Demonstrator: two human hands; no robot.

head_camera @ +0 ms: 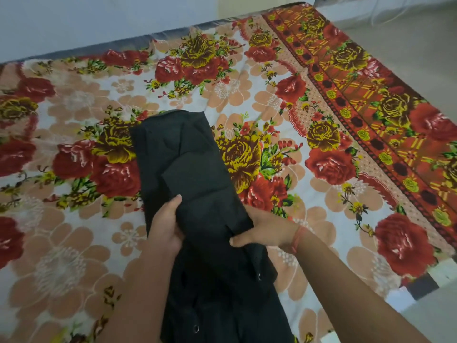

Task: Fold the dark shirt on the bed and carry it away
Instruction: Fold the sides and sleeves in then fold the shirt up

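Note:
The dark shirt (pixel 188 169) lies as a long narrow strip on the floral bedsheet (pixel 74 243), running from mid-bed toward me, its sides folded inward. My left hand (pixel 166 225) grips the strip's left edge about halfway along, thumb on top. My right hand (pixel 262 231) holds the right edge at the same height, thumb pressed onto the cloth and fingers tucked underneath. The near end of the shirt, with small buttons showing, hangs down toward me between my forearms.
The bed fills most of the view, its red patterned border (pixel 371 100) running along the right side. Pale floor (pixel 420 40) lies beyond the right edge, and a light wall (pixel 74 21) stands behind the bed's far edge.

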